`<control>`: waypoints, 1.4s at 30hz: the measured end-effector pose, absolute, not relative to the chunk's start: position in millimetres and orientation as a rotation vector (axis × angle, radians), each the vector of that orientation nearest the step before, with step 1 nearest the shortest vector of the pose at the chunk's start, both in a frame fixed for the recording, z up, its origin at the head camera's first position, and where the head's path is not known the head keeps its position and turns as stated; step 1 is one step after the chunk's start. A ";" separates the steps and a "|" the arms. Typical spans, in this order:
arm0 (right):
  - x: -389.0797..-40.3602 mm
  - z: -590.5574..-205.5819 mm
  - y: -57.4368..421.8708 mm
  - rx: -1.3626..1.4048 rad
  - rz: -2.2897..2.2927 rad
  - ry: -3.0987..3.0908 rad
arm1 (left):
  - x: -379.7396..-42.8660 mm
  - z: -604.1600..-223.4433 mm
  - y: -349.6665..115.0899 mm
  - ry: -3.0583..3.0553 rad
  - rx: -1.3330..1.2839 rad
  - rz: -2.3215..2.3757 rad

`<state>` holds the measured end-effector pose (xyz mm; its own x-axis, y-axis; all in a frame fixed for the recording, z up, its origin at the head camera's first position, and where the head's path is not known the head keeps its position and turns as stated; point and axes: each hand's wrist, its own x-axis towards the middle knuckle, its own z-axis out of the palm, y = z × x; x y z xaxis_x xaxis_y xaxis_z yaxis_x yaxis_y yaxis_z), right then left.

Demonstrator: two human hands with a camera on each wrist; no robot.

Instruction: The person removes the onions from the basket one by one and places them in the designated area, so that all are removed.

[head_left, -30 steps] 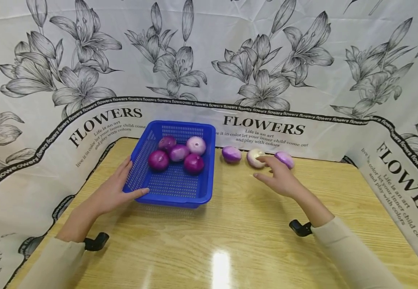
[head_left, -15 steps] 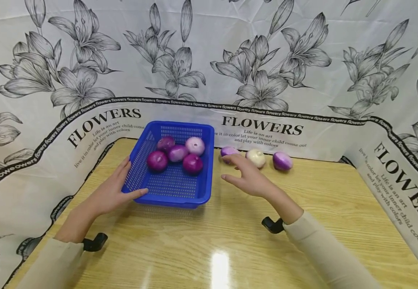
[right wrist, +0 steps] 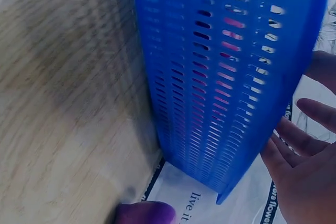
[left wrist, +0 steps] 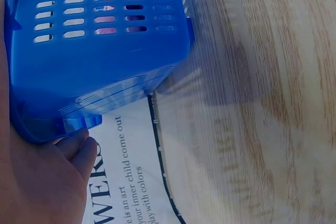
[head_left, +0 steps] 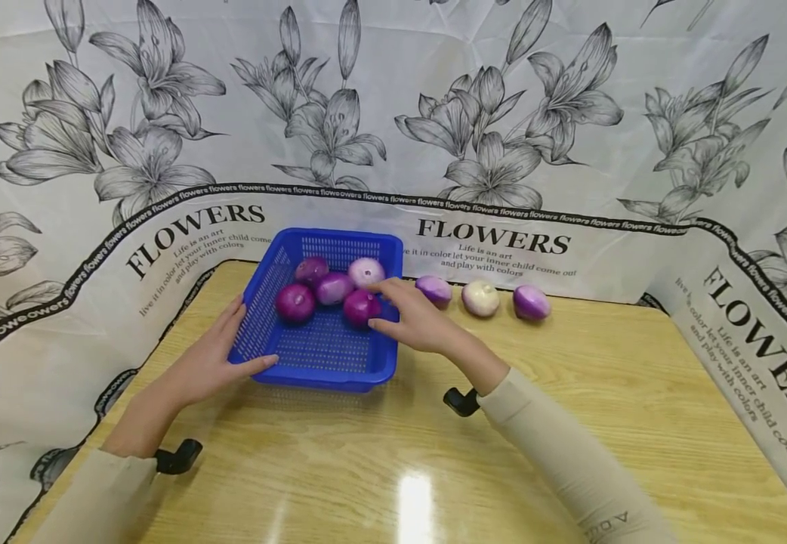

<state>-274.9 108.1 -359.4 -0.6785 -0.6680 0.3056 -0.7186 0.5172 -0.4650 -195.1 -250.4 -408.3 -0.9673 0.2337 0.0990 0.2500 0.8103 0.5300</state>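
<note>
A blue plastic basket [head_left: 332,374] stands on the table with several purple onions inside, among them a dark one [head_left: 362,308] near its right wall and a paler one [head_left: 366,272] behind. My left hand [head_left: 213,363] grips the basket's left front corner, its thumb on the rim and its fingers along the outer side. Over the right rim reaches my right hand [head_left: 417,317], thumb and fingertips close to the dark onion; contact with it cannot be made out. In the right wrist view, some fingers [right wrist: 296,137] of this hand lie beside the basket's outer wall.
To the right of the basket, a purple onion [head_left: 434,291], a white onion [head_left: 480,299] and another purple onion [head_left: 532,302] stand in a row at the back of the wooden table [head_left: 502,438]. A flower-printed cloth [head_left: 502,249] rises behind and at both sides.
My right hand has moved left from the white onion, past the nearest purple onion, to the basket's right rim. My left hand has stayed on the basket.
</note>
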 end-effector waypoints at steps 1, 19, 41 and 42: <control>-277.4 -359.9 104.6 1.212 0.870 -2.673 | -195.1 -408.7 -250.2 -2.961 -0.396 -0.875; -306.0 -370.2 59.6 1.001 0.378 -2.915 | -194.5 -405.4 -248.7 -2.962 -0.400 -0.865; -314.6 -379.1 41.7 0.932 -0.125 -3.010 | -194.6 -407.6 -250.2 -2.960 -0.397 -0.860; -314.9 -379.3 41.4 0.940 -0.117 -3.010 | -194.1 -408.0 -250.7 -2.961 -0.395 -0.861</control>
